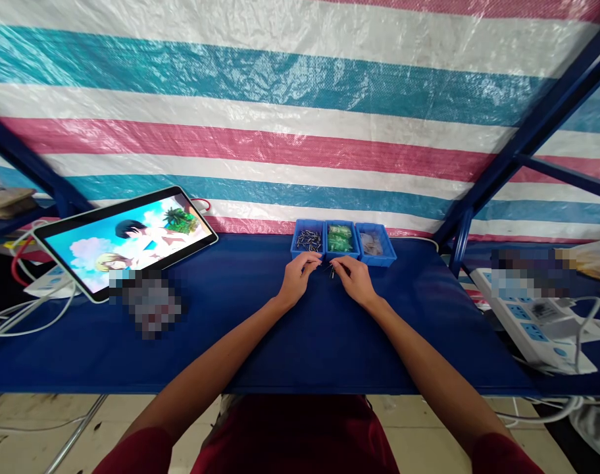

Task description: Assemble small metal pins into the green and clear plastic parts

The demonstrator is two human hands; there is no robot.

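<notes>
Both my hands rest on the blue table (260, 329) just in front of three small blue bins. My left hand (298, 276) has its fingers curled in a pinch on a small metal piece I cannot make out. My right hand (353, 276) is also pinched, on a thin dark pin-like part at its fingertips. The hands' fingertips nearly meet. The left bin (308, 239) holds several dark metal pins, the middle bin (341, 238) holds green parts, and the right bin (375, 243) holds greyish small parts.
A tablet (127, 238) showing a cartoon leans at the left, with white cables (28, 316) beside it. A white power strip (537, 316) with cords lies at the right. A striped tarp (300, 131) hangs behind, with blue frame bars (522, 138) at both sides.
</notes>
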